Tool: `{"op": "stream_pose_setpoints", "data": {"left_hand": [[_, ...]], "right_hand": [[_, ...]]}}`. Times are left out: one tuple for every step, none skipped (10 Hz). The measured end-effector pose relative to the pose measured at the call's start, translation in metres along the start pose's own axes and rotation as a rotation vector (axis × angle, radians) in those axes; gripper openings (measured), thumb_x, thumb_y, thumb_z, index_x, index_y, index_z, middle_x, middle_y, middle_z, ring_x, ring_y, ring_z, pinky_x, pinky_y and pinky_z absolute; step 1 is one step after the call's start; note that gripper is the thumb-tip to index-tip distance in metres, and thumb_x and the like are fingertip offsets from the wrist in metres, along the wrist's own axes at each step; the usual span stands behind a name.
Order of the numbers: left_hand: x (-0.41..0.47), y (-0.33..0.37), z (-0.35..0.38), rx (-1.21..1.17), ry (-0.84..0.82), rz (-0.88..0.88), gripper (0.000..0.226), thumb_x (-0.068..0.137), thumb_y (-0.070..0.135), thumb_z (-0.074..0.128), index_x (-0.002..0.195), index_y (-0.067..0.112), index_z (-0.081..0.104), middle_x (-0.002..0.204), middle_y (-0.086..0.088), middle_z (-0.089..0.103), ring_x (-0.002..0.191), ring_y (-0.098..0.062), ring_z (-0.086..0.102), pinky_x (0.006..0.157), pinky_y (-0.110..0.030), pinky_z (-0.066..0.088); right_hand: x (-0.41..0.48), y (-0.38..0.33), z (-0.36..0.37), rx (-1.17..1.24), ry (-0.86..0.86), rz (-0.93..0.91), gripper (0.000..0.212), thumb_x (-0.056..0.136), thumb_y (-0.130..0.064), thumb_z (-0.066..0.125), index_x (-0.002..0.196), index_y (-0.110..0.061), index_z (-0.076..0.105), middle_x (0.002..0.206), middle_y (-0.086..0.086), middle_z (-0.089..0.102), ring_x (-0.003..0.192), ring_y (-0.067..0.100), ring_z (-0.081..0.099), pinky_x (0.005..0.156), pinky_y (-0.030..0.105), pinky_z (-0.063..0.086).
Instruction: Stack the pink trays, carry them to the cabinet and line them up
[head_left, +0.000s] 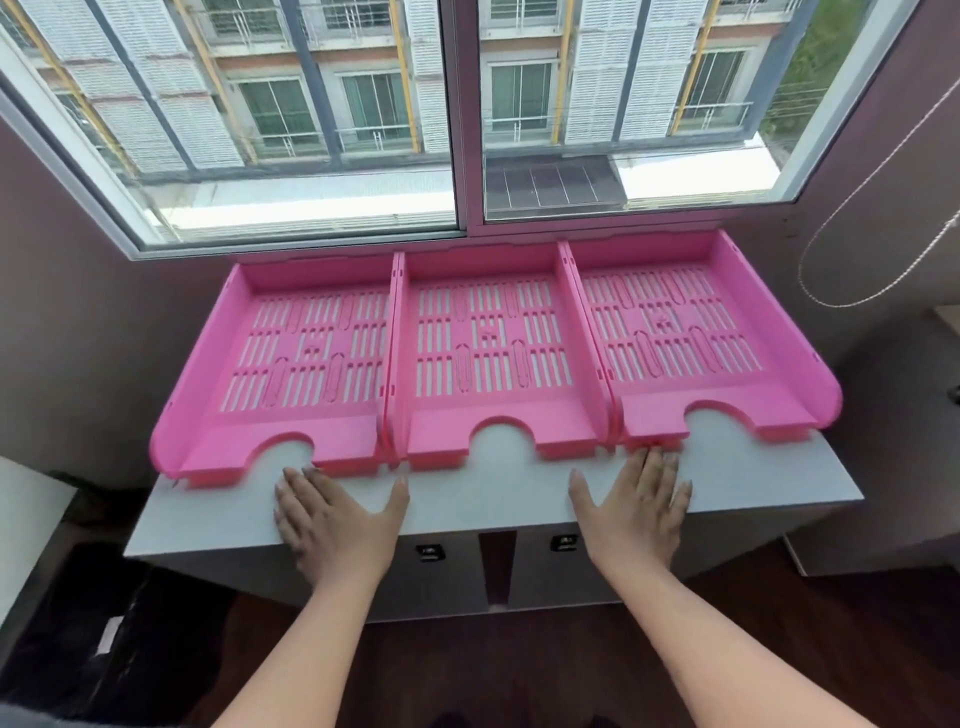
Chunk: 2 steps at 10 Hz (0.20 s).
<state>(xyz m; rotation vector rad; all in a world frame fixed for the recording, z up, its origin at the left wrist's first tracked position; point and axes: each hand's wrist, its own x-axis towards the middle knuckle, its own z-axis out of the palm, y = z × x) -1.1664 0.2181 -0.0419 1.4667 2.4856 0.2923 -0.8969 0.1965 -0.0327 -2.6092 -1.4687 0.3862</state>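
Three pink slotted trays stand side by side on the grey cabinet top (467, 499) under the window: a left tray (291, 364), a middle tray (488, 343) and a right tray (680, 327). Their sides touch and their notched front edges face me. My left hand (337, 519) lies flat on the cabinet top, fingers spread, just in front of the left tray's front edge. My right hand (639, 509) lies flat too, its fingertips at the front lip of the right tray. Neither hand holds anything.
A large window (457, 119) runs directly behind the trays. A blind cord (852, 244) hangs in a loop at the right. Cabinet doors with two dark handles (431, 553) sit below the top. A dark bag (104, 649) lies on the floor at the left.
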Motion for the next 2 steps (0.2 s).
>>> {"op": "stream_pose_setpoints", "data": {"left_hand": [[-0.0013, -0.0011, -0.0028, 0.003, -0.008, 0.007, 0.124, 0.079, 0.088, 0.029, 0.158, -0.003, -0.001, 0.169, -0.020, -0.005, 0.157, -0.032, -0.008, 0.125, -0.048, -0.003], [-0.0009, 0.0004, -0.0011, 0.025, 0.000, 0.000, 0.125, 0.078, 0.089, 0.026, 0.158, -0.003, -0.001, 0.169, -0.021, -0.005, 0.156, -0.032, -0.007, 0.125, -0.048, -0.003]], "right_hand": [[-0.0035, 0.0036, 0.0001, 0.045, -0.008, -0.018, 0.094, 0.092, -0.067, 0.027, 0.156, -0.003, 0.004, 0.166, 0.014, 0.002, 0.153, 0.027, -0.008, 0.123, 0.045, -0.007], [-0.0118, 0.0093, -0.0098, 0.248, 0.069, -0.085, 0.077, 0.093, -0.052, 0.046, 0.153, -0.006, 0.027, 0.160, 0.012, 0.027, 0.150, 0.029, 0.016, 0.122, 0.044, 0.010]]}}
